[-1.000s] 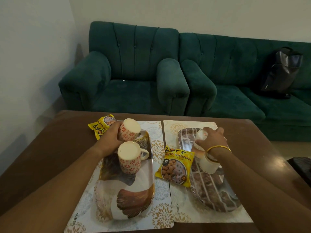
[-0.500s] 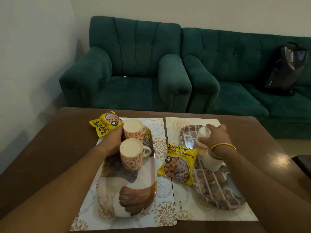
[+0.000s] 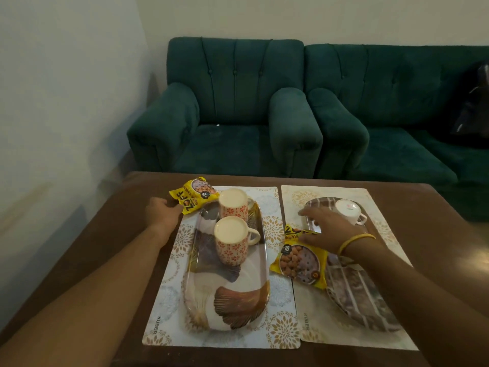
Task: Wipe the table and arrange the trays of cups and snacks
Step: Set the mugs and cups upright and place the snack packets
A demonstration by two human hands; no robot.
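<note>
Where placemats [image 3: 164,308] cover brown table [image 3: 423,207], green sofas [image 3: 232,102] behind.

Bare forearms [image 3: 105,282], yellow bangle [image 3: 356,241], right wrist

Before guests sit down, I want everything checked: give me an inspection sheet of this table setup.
Surface: brown table, two patterned mats side by side.
Job's things: left tray holds two patterned mugs; right tray, a white cup; far snack packet beside left tray; near snack packet overlaps right tray.
Clutter: nothing seen.
Hands: left hand at the far snack packet, grip unclear; right hand spread over the near snack packet.
Cables: nothing seen.
Surroundings: green sofas, dark bag.
</note>
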